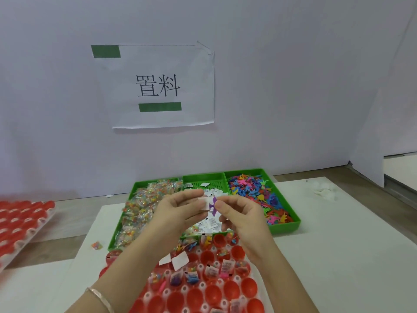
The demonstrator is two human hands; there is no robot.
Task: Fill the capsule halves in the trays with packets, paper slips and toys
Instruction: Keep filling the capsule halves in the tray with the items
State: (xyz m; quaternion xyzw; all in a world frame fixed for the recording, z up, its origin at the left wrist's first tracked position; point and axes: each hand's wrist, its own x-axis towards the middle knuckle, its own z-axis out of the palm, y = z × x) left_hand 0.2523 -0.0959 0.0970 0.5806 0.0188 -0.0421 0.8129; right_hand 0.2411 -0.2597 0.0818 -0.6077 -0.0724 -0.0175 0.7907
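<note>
Hands meet above the green tray: left hand pinches a white paper slip, right hand grips a purple toy; red capsule halves sit below

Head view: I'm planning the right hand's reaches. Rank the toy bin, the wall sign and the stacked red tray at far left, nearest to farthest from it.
From the right hand:
1. Toy bin, just right of it.
2. Wall sign, above, on the back wall.
3. Stacked red tray, far left.
</note>
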